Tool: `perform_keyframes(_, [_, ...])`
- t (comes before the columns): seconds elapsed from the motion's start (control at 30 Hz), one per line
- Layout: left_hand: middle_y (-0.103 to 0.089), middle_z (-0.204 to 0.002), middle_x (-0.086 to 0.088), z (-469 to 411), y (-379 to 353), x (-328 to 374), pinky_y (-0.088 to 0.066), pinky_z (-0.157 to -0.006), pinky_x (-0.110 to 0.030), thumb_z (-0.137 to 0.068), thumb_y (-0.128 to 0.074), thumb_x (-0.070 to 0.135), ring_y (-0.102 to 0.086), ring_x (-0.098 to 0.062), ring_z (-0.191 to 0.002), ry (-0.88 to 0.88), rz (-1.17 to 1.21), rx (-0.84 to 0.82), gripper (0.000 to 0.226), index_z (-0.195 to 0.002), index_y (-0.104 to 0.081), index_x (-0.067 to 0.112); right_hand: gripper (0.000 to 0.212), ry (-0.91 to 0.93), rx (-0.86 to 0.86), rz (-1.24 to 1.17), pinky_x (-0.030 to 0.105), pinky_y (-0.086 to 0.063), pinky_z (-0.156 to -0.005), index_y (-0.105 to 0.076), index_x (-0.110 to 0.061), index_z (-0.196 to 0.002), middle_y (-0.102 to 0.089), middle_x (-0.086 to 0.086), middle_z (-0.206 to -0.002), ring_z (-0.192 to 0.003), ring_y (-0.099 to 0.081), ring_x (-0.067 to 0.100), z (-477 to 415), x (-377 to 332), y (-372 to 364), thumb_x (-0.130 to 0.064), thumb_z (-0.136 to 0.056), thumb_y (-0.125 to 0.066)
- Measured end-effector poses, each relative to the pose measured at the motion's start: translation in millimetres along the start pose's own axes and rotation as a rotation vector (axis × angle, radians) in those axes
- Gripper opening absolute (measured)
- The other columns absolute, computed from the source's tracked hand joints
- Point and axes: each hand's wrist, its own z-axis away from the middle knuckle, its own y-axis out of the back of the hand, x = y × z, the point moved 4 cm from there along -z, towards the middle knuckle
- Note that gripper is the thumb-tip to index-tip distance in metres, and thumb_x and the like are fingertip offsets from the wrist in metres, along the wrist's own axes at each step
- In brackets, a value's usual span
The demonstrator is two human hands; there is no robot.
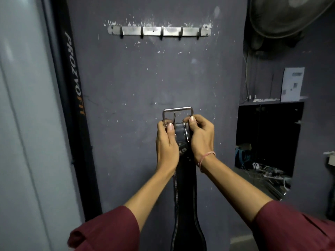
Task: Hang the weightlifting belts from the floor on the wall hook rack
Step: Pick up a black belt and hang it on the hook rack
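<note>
Both hands' fingers, left hand (166, 142) and right hand (201, 136), grip the black stitched leather belt (184, 196) below its steel buckle (178, 113).

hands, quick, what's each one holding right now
Left hand: closed on the belt at its buckle.
Right hand: closed on the same belt, beside it.

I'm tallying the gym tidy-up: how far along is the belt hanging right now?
Done: nothing yet, every hook on the hook rack is bare. In hand: the left hand and right hand grip one black belt at its metal buckle, below the rack. Left: lift it and catch the buckle on a hook; the floor and any other belts are out of view.
</note>
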Motion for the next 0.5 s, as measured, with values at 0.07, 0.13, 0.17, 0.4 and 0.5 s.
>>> perform_keyframes(0.07, [-0.056, -0.087, 0.008, -29, -19, -3, -0.045, -0.070, -0.013, -0.106, -0.038, 0.021, -0.052, 0.005, -0.072, -0.021, 0.058, -0.036, 0.015, -0.107, -0.050, 0.011, 0.031, -0.014, 0.006, -0.044, 0.035, -0.049, -0.067, -0.066, -0.019, -0.068, -0.063, 0.001, -0.069, -0.068, -0.057, 0.018, -38, 10, -4, -0.014, -0.095, -0.051])
perform_keyframes(0.13, [-0.056, -0.087, 0.005, -64, -40, -8, -0.045, -0.072, -0.017, -0.105, -0.043, 0.018, -0.052, 0.000, -0.074, -0.026, 0.094, -0.050, 0.011, -0.105, -0.053, 0.014, 0.033, -0.020, 0.029, -0.091, 0.033, -0.048, -0.067, -0.065, -0.019, -0.067, -0.063, 0.002, -0.068, -0.067, -0.057, 0.020, -76, 18, -7, -0.013, -0.095, -0.051])
perform_keyframes(0.17, [-0.057, -0.087, 0.003, -82, -51, -11, -0.046, -0.073, -0.022, -0.104, -0.044, 0.017, -0.053, -0.005, -0.076, -0.027, 0.112, -0.054, 0.010, -0.103, -0.054, 0.016, 0.033, -0.014, 0.038, -0.107, 0.033, -0.049, -0.067, -0.065, -0.018, -0.067, -0.063, 0.003, -0.068, -0.067, -0.058, 0.020, -96, 21, -8, -0.013, -0.096, -0.051])
perform_keyframes(0.4, [-0.057, -0.080, 0.000, -223, -130, -2, -0.042, -0.060, -0.019, -0.107, -0.037, 0.025, -0.054, -0.007, -0.069, -0.158, -0.059, 0.030, 0.028, -0.096, -0.052, 0.004, 0.028, 0.111, 0.069, -0.146, 0.041, -0.055, -0.074, -0.069, -0.022, -0.058, -0.069, 0.001, -0.067, -0.069, -0.062, 0.019, -252, 8, -26, -0.025, -0.084, -0.058])
perform_keyframes(0.5, [-0.061, -0.086, -0.015, -281, -158, 12, -0.040, -0.066, -0.035, -0.107, -0.035, 0.026, -0.053, -0.023, -0.076, -0.271, -0.200, 0.075, 0.031, -0.095, -0.052, 0.002, 0.032, 0.190, 0.101, -0.092, 0.026, -0.044, -0.060, -0.066, -0.019, -0.057, -0.060, 0.000, -0.058, -0.060, -0.051, 0.011, -307, -13, -28, -0.019, -0.089, -0.060])
